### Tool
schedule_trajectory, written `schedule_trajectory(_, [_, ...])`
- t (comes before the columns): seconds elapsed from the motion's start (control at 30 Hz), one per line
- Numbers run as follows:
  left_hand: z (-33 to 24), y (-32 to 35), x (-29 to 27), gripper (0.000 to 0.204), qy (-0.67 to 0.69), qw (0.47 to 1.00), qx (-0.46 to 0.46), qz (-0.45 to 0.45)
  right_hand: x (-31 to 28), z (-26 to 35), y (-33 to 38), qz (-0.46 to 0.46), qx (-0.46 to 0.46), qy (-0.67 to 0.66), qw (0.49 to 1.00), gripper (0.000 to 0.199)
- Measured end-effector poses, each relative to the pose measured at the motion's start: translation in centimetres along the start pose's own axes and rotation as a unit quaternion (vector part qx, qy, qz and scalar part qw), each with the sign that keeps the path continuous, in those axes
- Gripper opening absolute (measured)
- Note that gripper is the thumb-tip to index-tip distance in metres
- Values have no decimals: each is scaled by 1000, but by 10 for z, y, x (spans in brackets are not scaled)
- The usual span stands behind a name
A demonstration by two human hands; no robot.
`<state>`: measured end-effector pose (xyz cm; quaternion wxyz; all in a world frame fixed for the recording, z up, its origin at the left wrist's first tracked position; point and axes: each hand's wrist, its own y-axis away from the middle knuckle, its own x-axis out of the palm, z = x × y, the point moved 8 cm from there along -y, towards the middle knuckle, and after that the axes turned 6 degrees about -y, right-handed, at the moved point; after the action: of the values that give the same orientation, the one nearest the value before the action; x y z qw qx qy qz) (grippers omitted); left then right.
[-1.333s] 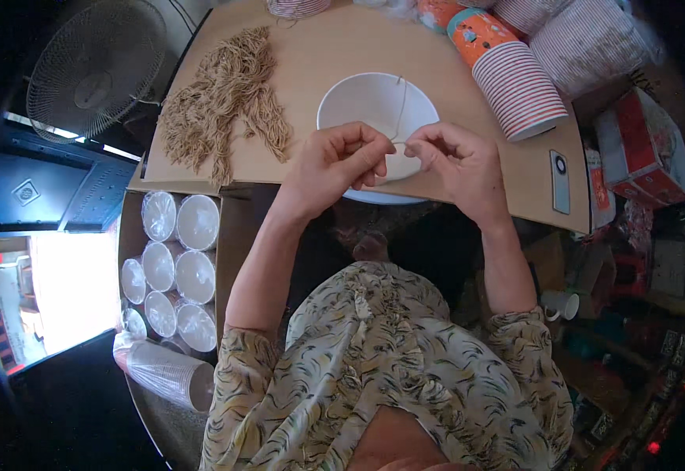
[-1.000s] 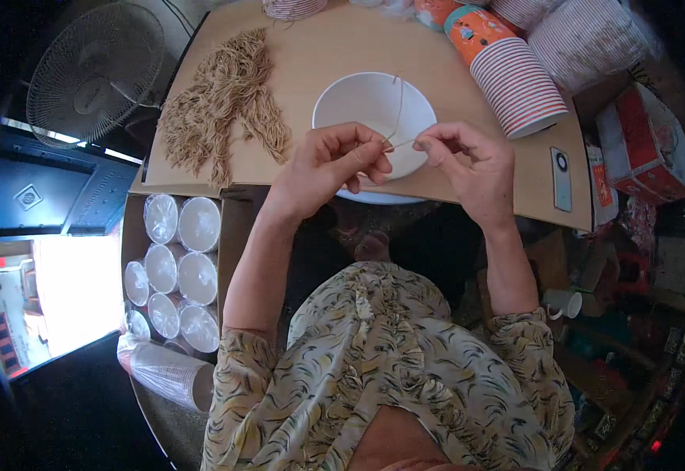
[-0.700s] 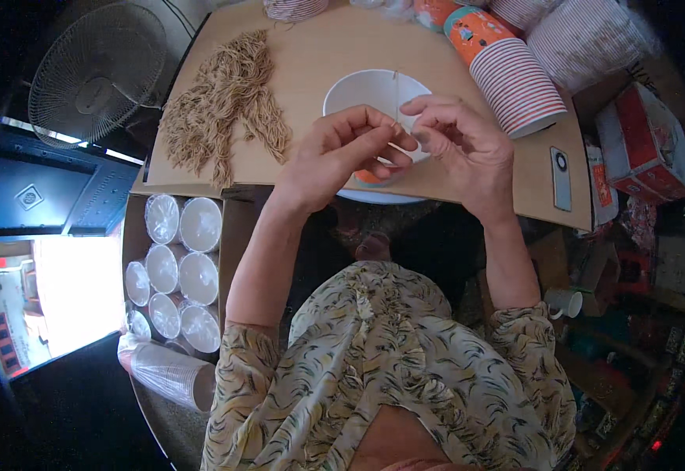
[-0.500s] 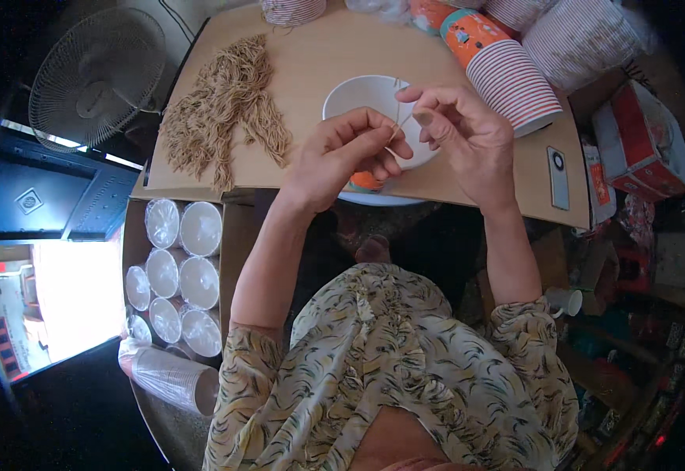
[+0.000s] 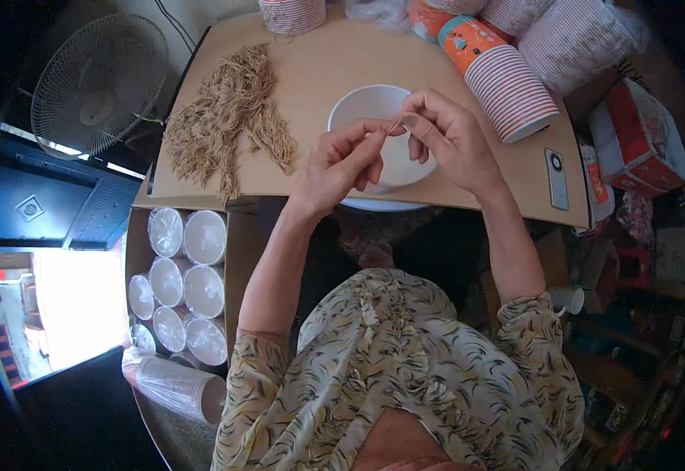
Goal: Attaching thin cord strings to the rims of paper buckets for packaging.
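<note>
Head view, single moment. Both hands are raised over a white paper cup (image 5: 382, 133) that lies near the front edge of the brown counter (image 5: 335, 55). Left hand (image 5: 342, 161): fingers curled, thumb and forefinger pressed together on one end of a thin tan string (image 5: 394, 125). Right hand (image 5: 446, 137): forefinger bent down, tip meeting the thumb on the other end of the same string, remaining fingers loosely folded. The two pinches almost touch, directly above the cup's rim. Both forearms come up from the lower edge and converge, wrists bent slightly inward, elbows apart. The visible string piece is very short; whether it is already attached to the cup cannot be told. Risk, as judged: the string is thin and held only at the fingertips, so a small slackening of either pinch could let it slip and drop into the cup or onto the counter. The cup lies loose with neither hand steadying it, so a tug could roll it toward the counter's front edge. Surroundings: a heap of tan cut strings (image 5: 228, 118) to the left on the counter, stacks of striped paper cups (image 5: 511, 86) to the right, a phone (image 5: 557, 178) near the right edge, a cardboard box of white cups (image 5: 177, 282) below left, a fan (image 5: 95, 86) far left.
</note>
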<state>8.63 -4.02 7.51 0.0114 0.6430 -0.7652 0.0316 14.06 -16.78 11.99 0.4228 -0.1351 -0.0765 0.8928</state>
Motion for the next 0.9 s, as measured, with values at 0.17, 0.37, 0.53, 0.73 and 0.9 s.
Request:
schedule_trajectory(0.17, [3,-2,-3,33,-15,1000,6,3,-2,-12,-1,-23,5,-16,1000,8])
schedule_trajectory(0.37, [7,-3,-9,29,-36,999,-10,-18,-3,-11,0,-56,5,-5,998,9])
schedule_trajectory(0.53, [10,-3,-11,26,-31,999,-19,-23,-3,-9,1,-68,13,-28,997,10])
schedule_trajectory(0.73, [11,-5,-12,22,-28,999,-12,-42,-9,-10,1,-77,9,-42,996,11])
schedule_trajectory(0.9, [13,-2,-15,17,-51,994,4,-101,-11,-15,-4,-82,28,-52,995,12])
